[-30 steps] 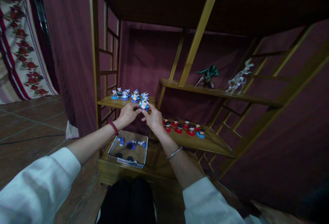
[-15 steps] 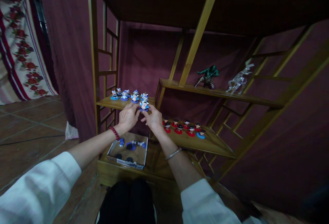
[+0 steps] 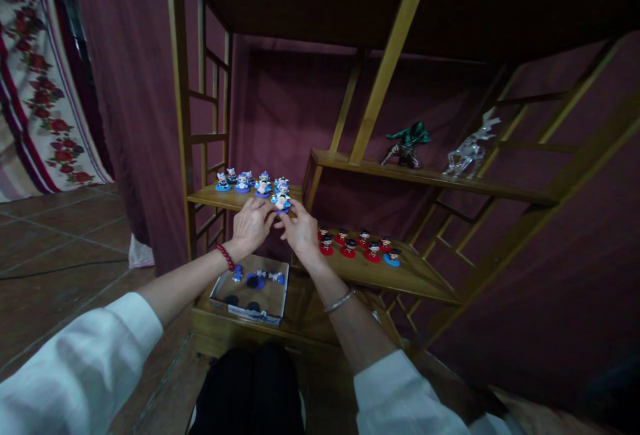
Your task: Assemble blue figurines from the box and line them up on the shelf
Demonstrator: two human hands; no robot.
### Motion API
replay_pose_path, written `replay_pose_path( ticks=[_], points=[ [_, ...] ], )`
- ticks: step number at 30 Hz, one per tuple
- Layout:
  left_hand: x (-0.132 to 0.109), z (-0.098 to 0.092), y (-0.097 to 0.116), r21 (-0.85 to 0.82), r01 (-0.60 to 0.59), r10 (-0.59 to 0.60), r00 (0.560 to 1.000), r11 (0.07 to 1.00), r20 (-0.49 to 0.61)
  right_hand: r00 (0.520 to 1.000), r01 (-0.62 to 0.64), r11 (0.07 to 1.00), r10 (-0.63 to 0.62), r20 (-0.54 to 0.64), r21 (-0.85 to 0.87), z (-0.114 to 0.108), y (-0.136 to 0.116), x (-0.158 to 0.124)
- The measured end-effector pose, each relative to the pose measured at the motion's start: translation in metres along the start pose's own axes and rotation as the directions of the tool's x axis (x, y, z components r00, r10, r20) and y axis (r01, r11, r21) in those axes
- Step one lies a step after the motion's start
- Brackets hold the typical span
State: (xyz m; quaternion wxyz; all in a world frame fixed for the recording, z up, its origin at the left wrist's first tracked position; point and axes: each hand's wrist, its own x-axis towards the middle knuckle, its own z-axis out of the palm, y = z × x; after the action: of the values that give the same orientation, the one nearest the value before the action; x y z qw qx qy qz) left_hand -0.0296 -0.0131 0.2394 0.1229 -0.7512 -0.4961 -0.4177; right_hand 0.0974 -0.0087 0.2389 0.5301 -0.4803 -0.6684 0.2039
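Between my two hands is a small blue-and-white figurine (image 3: 281, 202) on a purple base, at the front right edge of the left shelf (image 3: 210, 197). My left hand (image 3: 253, 227) pinches the base from the left, and my right hand (image 3: 300, 230) grips it from the right. Behind it on the shelf stand several similar figurines, among them one on a purple base (image 3: 263, 186) and one on a light blue base (image 3: 223, 182). Below my left wrist sits an open cardboard box (image 3: 267, 312) holding a few purple figurines (image 3: 277, 278) and dark round discs (image 3: 253, 307).
Several red-based figurines (image 3: 349, 248) and a blue-based one (image 3: 392, 258) stand on the lower right shelf (image 3: 400, 282). Above them, a dark green statuette (image 3: 409, 145) and a clear deer-shaped ornament (image 3: 470, 150) occupy a higher shelf. Wooden posts (image 3: 390, 65) divide the unit.
The view has shifted slightly. Both hands keep their hold on the figurine, which stays at almost the same spot by the shelf edge.
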Motion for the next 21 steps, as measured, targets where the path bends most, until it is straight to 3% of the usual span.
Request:
replay_pose_path(
  ticks=[11,21],
  points=[
    [0.001,0.003,0.002,0.002,0.055,-0.055,0.998,0.998,-0.021,0.988,0.142,0.99,-0.142,-0.065,-0.001,-0.004,0.01,-0.01],
    [0.0,0.003,0.002,0.028,0.056,-0.055,0.998,0.998,-0.039,0.984,0.173,0.985,-0.173,-0.044,-0.004,-0.006,0.01,-0.008]
  ],
)
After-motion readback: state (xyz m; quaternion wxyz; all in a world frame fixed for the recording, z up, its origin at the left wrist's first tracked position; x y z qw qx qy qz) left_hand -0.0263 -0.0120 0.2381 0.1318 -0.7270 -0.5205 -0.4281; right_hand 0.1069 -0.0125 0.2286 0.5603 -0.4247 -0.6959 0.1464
